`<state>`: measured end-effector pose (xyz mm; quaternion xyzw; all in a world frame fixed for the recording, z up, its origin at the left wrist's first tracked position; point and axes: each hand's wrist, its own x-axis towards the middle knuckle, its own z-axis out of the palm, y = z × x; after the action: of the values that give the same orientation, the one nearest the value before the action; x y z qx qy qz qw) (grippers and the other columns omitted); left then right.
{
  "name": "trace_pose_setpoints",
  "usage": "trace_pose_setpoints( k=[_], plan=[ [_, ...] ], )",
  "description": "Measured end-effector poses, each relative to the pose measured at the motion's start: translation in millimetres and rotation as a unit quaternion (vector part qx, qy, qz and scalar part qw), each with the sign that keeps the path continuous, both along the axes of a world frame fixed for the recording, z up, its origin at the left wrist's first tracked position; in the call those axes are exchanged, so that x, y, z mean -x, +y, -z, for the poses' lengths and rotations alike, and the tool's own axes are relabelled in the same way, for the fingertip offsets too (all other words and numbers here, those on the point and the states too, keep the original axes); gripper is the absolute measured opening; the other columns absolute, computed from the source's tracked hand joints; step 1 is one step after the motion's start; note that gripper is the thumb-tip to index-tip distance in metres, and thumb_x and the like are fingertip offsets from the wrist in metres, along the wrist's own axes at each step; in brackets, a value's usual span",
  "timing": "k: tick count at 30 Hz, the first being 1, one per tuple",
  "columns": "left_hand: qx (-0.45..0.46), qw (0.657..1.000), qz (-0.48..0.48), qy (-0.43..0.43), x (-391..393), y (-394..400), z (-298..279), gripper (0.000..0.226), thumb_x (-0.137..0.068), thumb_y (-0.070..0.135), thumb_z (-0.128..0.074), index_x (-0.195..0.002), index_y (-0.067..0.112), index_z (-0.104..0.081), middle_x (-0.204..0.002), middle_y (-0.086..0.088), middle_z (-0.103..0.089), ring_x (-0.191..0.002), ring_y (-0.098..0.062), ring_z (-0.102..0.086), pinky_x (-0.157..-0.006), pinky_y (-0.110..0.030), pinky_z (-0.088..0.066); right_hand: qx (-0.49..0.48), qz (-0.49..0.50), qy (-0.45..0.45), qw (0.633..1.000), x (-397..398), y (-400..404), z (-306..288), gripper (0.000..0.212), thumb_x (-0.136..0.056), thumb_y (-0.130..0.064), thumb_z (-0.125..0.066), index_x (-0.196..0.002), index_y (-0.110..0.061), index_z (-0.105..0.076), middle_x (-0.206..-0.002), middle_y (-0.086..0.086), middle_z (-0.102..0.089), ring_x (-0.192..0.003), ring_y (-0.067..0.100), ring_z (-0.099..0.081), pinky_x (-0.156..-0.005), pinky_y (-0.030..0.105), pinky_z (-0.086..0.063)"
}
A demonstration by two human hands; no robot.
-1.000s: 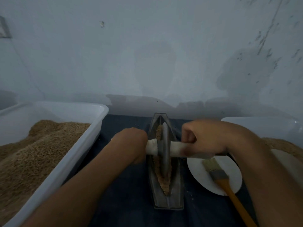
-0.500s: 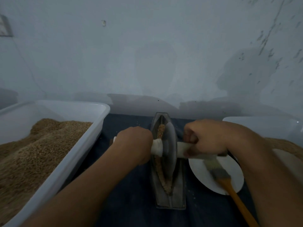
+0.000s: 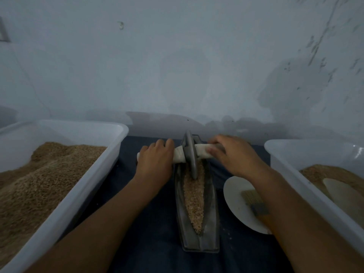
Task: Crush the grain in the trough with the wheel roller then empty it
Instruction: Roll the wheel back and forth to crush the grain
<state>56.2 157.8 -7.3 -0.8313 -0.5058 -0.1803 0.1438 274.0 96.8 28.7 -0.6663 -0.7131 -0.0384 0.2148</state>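
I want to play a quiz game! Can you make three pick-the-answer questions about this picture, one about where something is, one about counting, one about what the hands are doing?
1. Where is the wheel?
A. far end of the trough
B. on the plate
C. in a tub

2. How many white tubs hold grain?
A. one
B. two
C. four

3. What are the hands doing?
A. resting flat on the cloth
B. holding the handle
C. holding the brush

Answers: 1 A, it stands near the wall end. 2 B, left tub and right tub. 3 B, left hand and right hand hold the handle.

roller [image 3: 190, 154]: from mid-trough to far end of trough [image 3: 197, 223] | left hand [image 3: 155, 160], right hand [image 3: 228, 154]: pushed out with the axle, fingers now laid flatter over it | grain [image 3: 194, 198]: near stretch now uncovered
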Motion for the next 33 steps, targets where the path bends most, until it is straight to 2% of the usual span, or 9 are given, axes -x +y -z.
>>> trace_pose_setpoints(
  k=[5, 10, 12, 14, 18, 22, 29, 31, 33],
  plan=[
    [0.076, 0.996, -0.018, 0.036, 1.1, -4.0, -9.3, 0.028, -0.088, 0.028, -0.065, -0.103, 0.018, -0.043, -0.107, -0.004, -0.059, -0.093, -0.023, -0.061, -0.069, -0.033, -0.036, 0.077, -0.014, 0.011, 0.997, -0.5, -9.6, -15.9, 0.028, -0.096, -0.049, -0.057, -0.117, -0.032, -0.061, -0.115, -0.009, -0.064, -0.1, 0.013, -0.058, -0.077, 0.032, -0.046],
    [0.217, 0.971, -0.02, 0.099, 3.0, -13.1, -27.1, 0.035, -0.086, 0.026, -0.07, -0.115, 0.013, -0.056, -0.116, -0.007, -0.061, -0.105, -0.024, -0.06, -0.086, -0.036, -0.05, 0.169, -0.033, 0.006, 0.985, 0.4, -28.1, -34.8, 0.028, -0.08, -0.049, -0.076, -0.098, -0.041, -0.055, -0.105, -0.017, -0.062, -0.09, 0.002, -0.056, -0.066, 0.024, -0.043],
    [0.252, 0.959, -0.021, 0.127, 2.5, -19.9, -34.6, 0.037, -0.084, 0.027, -0.072, -0.115, 0.011, -0.059, -0.11, -0.007, -0.061, -0.101, -0.024, -0.061, -0.087, -0.037, -0.051, 0.192, -0.034, -0.021, 0.981, 3.8, -34.0, -41.9, 0.034, -0.074, -0.053, -0.08, -0.094, -0.04, -0.054, -0.1, -0.018, -0.06, -0.087, 0.0, -0.056, -0.063, 0.024, -0.042],
    [0.273, 0.95, -0.021, 0.152, 1.4, -26.5, -39.8, 0.035, -0.083, 0.025, -0.073, -0.111, 0.009, -0.061, -0.09, -0.004, -0.057, -0.089, -0.021, -0.058, -0.084, -0.035, -0.053, 0.217, -0.04, -0.053, 0.974, 6.9, -39.5, -46.0, 0.04, -0.067, -0.058, -0.081, -0.09, -0.039, -0.055, -0.094, -0.017, -0.06, -0.082, 0.002, -0.057, -0.061, 0.026, -0.044],
    [0.292, 0.936, -0.03, 0.196, -1.0, -38.8, -49.2, 0.021, -0.078, 0.016, -0.074, -0.089, 0.008, -0.058, -0.071, -0.002, -0.046, -0.067, -0.016, -0.05, -0.07, -0.031, -0.048, 0.264, -0.052, -0.092, 0.959, 14.1, -49.3, -55.0, 0.043, -0.063, -0.061, -0.082, -0.087, -0.036, -0.055, -0.091, -0.016, -0.058, -0.079, 0.002, -0.056, -0.058, 0.026, -0.039],
    [0.278, 0.938, -0.031, 0.203, -0.6, -43.3, -49.7, 0.031, -0.078, 0.019, -0.072, -0.068, 0.015, -0.044, -0.069, -0.001, -0.048, -0.056, -0.012, -0.045, -0.064, -0.03, -0.046, 0.274, -0.061, -0.11, 0.954, 18.3, -52.9, -59.4, 0.043, -0.064, -0.058, -0.083, -0.085, -0.034, -0.055, -0.087, -0.015, -0.06, -0.077, 0.003, -0.057, -0.057, 0.025, -0.038],
    [0.296, 0.936, -0.037, 0.189, -0.5, -37.2, -47.0, 0.029, -0.077, 0.016, -0.072, -0.068, 0.014, -0.045, -0.069, 0.0, -0.049, -0.057, -0.012, -0.048, -0.06, -0.029, -0.044, 0.286, -0.057, -0.098, 0.952, 14.2, -50.1, -56.3, 0.044, -0.063, -0.062, -0.081, -0.085, -0.036, -0.054, -0.085, -0.015, -0.059, -0.076, 0.002, -0.056, -0.056, 0.024, -0.037],
    [0.269, 0.95, -0.033, 0.156, 0.1, -34.2, -42.0, 0.018, -0.08, 0.019, -0.07, -0.08, 0.015, -0.053, -0.073, 0.003, -0.048, -0.065, -0.012, -0.05, -0.065, -0.029, -0.043, 0.266, -0.049, -0.08, 0.959, 11.2, -45.0, -50.5, 0.04, -0.069, -0.059, -0.079, -0.086, -0.035, -0.054, -0.089, -0.014, -0.058, -0.079, 0.004, -0.056, -0.057, 0.026, -0.039],
    [0.21, 0.97, -0.037, 0.119, 1.4, -30.9, -33.8, 0.023, -0.084, 0.027, -0.067, -0.101, 0.019, -0.055, -0.086, 0.004, -0.051, -0.082, -0.016, -0.055, -0.074, -0.032, -0.038, 0.236, -0.047, -0.051, 0.969, 6.7, -37.9, -43.5, 0.029, -0.078, -0.052, -0.075, -0.087, -0.036, -0.053, -0.09, -0.015, -0.057, -0.08, 0.004, -0.055, -0.059, 0.026, -0.04]
  ],
)
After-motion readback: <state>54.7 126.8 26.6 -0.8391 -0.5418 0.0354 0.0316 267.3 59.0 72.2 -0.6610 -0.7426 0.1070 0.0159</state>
